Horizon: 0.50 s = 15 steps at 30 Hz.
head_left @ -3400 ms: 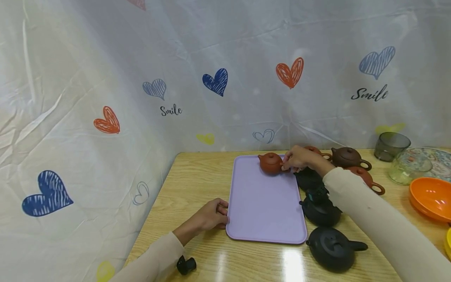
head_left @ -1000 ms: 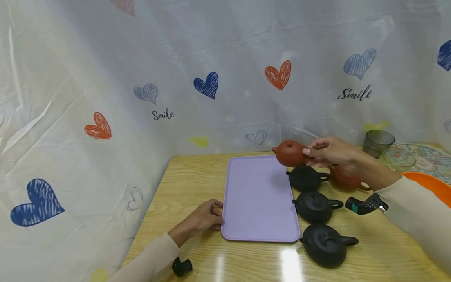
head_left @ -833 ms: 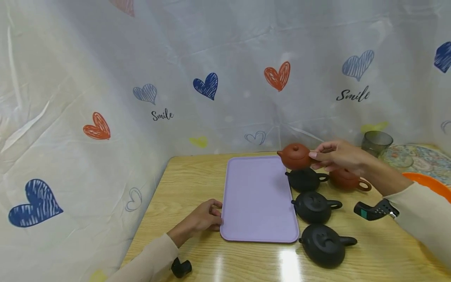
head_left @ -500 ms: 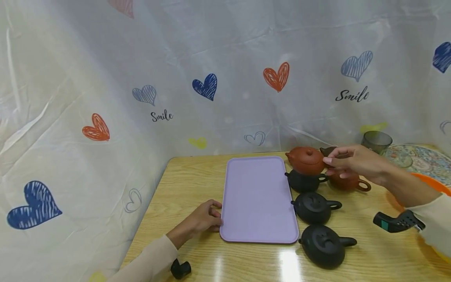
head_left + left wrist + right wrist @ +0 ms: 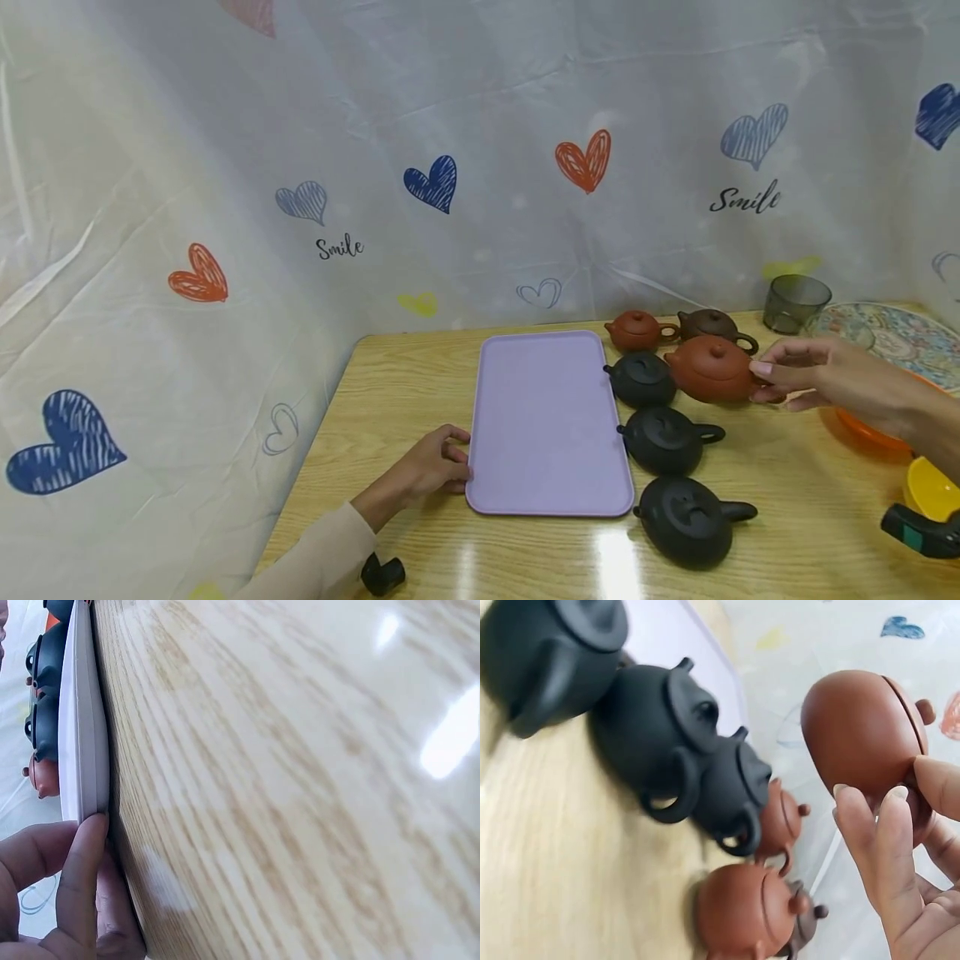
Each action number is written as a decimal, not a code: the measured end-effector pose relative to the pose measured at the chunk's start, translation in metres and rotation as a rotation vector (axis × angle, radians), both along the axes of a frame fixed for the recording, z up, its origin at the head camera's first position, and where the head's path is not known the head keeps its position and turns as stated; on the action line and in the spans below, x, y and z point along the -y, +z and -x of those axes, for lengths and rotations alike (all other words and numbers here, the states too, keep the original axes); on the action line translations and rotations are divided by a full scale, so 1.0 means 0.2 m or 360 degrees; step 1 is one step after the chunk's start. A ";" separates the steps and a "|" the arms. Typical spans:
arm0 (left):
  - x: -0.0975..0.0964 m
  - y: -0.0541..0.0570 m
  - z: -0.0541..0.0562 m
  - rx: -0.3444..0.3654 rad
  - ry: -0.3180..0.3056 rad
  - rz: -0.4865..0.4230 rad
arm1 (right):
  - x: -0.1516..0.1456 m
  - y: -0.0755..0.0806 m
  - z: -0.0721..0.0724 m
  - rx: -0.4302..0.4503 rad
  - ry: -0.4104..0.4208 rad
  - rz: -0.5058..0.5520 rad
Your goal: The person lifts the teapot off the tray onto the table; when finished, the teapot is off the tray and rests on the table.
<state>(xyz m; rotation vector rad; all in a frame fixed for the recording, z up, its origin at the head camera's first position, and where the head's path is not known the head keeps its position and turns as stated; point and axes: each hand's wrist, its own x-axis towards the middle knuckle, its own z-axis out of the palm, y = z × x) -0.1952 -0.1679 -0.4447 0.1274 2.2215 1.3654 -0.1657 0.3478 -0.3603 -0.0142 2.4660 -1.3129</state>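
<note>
My right hand (image 5: 847, 383) holds a reddish-brown clay teapot (image 5: 714, 368) by its handle, raised above the table to the right of the tray. In the right wrist view the thumb and fingers pinch the handle of that teapot (image 5: 859, 731). A second reddish teapot (image 5: 742, 907) sits on the table; in the head view the held one covers it. My left hand (image 5: 431, 462) grips the left rim of a lilac tray (image 5: 551, 425), on which nothing stands. The left wrist view shows fingertips (image 5: 94, 825) against the tray's edge.
Three black teapots (image 5: 667, 442) line the tray's right side. Behind them stand a small red teapot (image 5: 636, 331) and a dark brown teapot (image 5: 708, 323). Farther right are a grey glass (image 5: 797, 302), a patterned plate (image 5: 900, 333), an orange bowl (image 5: 873, 429) and a yellow bowl (image 5: 930, 492).
The reddish teapot has gone from the tray's back right corner, up and off to the right, in my right hand. My left hand has stayed at the tray's left rim.
</note>
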 end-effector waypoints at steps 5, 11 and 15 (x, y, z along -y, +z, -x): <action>0.00 -0.01 0.00 -0.0018 0.0003 0.0014 | -0.05 -0.05 -0.08 0.0045 -0.0083 -0.0091; -0.01 -0.02 0.00 -0.0024 0.0022 0.0004 | -0.08 -0.13 -0.18 0.0109 -0.0191 -0.0051; -0.01 -0.01 -0.01 -0.0031 0.0034 0.0005 | -0.10 -0.17 -0.23 0.0129 -0.0247 0.0014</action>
